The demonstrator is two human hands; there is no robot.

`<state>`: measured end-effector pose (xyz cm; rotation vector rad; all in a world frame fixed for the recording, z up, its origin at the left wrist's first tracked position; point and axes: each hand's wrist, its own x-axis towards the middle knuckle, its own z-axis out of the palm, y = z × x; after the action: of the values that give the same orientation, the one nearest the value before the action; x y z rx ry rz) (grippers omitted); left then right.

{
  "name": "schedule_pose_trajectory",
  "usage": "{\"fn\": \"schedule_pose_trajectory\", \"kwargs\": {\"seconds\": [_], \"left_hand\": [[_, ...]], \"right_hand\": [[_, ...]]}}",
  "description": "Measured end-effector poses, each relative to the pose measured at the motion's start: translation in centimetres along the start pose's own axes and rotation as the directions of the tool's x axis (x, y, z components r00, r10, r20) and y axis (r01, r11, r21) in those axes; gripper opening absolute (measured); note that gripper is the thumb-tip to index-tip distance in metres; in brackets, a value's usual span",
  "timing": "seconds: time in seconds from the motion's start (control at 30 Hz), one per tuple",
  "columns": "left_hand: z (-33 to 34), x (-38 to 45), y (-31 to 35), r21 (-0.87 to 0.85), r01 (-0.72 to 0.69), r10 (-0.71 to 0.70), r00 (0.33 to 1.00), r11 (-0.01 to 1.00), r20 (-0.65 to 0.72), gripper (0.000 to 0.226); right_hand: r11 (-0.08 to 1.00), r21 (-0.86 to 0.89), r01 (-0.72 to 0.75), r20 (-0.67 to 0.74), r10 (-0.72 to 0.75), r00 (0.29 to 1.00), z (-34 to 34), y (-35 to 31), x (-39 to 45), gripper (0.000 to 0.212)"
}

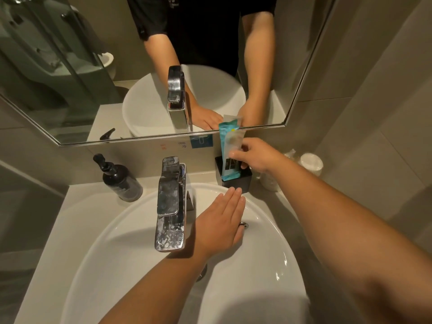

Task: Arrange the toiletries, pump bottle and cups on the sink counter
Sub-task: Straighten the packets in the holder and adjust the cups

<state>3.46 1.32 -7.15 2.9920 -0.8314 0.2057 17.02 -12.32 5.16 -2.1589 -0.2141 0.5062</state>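
My right hand pinches teal toiletry packets that stand upright in a black square holder on the counter behind the basin. My left hand lies flat with fingers together over the white basin, its fingertips close to the holder, holding nothing. A black pump bottle stands on the counter left of the faucet. White wrapped cups sit at the far right against the wall, partly behind my right forearm.
A tall chrome faucet rises at the basin's back edge between the bottle and my left hand. A mirror runs along the wall above the counter. The counter is narrow, with a wall close on the right.
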Motion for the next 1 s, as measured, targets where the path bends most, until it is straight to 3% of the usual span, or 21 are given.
{"fn": "schedule_pose_trajectory", "kwargs": {"seconds": [0.1,0.2,0.3,0.4,0.67,0.8,0.9,1.0], "left_hand": [[-0.1,0.0,0.0,0.001,0.001,-0.001,1.000,1.000,-0.015,0.064],[0.0,0.0,0.0,-0.002,0.002,-0.002,1.000,1.000,-0.020,0.063],[-0.1,0.0,0.0,0.001,0.010,-0.010,1.000,1.000,-0.011,0.064],[0.0,0.0,0.0,0.005,0.007,-0.007,1.000,1.000,-0.006,0.064],[-0.2,0.1,0.0,0.015,-0.003,0.003,1.000,1.000,0.003,0.064],[-0.3,0.1,0.0,0.013,-0.006,0.006,1.000,1.000,-0.007,0.064],[-0.3,0.1,0.0,0.013,0.003,-0.002,1.000,1.000,-0.024,0.064],[-0.2,0.0,0.1,0.006,0.003,-0.003,1.000,1.000,-0.026,0.063]], "right_hand": [[0.985,0.171,-0.010,-0.089,0.025,0.996,1.1,1.3,-0.1,0.023],[0.980,0.196,0.018,-0.147,0.011,0.989,1.3,2.5,-0.9,0.030],[0.999,-0.014,0.031,-0.259,-0.033,0.965,1.1,4.0,-2.3,0.036],[0.948,-0.318,0.004,-0.216,-0.076,0.973,2.0,5.5,-3.7,0.032],[0.920,-0.391,-0.044,-0.214,-0.044,0.976,3.5,5.1,-3.7,0.022],[0.933,-0.355,-0.053,-0.264,-0.046,0.964,3.6,5.6,-3.8,0.037],[0.979,-0.197,-0.046,-0.345,-0.025,0.938,3.0,5.1,-3.2,0.049],[0.998,-0.054,-0.019,-0.328,0.000,0.945,2.3,4.3,-1.9,0.043]]}}
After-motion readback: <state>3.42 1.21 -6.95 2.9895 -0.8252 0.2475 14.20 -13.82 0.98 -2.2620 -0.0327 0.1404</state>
